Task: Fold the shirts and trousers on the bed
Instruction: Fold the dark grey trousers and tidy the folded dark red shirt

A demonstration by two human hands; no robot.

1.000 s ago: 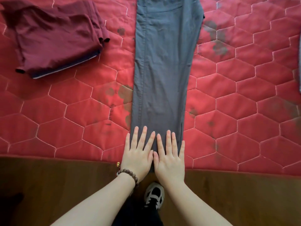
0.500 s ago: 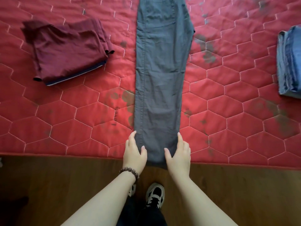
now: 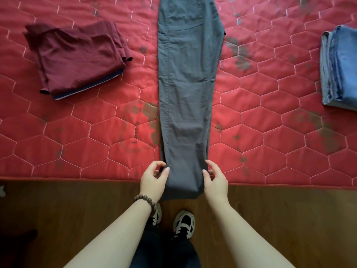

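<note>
our left grip [image 3: 154, 178] pinches the left edge of the grey trousers [image 3: 187, 89] near the hem, thumb on top and fingers curled beneath; our right grip [image 3: 215, 177] pinches the right edge at the same level in the same way. the trousers lie folded lengthwise, one leg over the other, running straight away from us down the middle of the bed [image 3: 270, 132], with the waist end passing out of the top of the view and the hem hanging just over the near edge. to the left, well apart, a folded maroon shirt [image 3: 77, 57] lies on the red quilted cover, a dark blue and white edge showing beneath it. at the far right a folded pile of blue denim [image 3: 340, 66] sits partly cut off. a beaded bracelet [image 3: 146, 201] circles our left wrist. below, our trainers [image 3: 183, 223] stand on the wooden floor [image 3: 58, 209].
</note>
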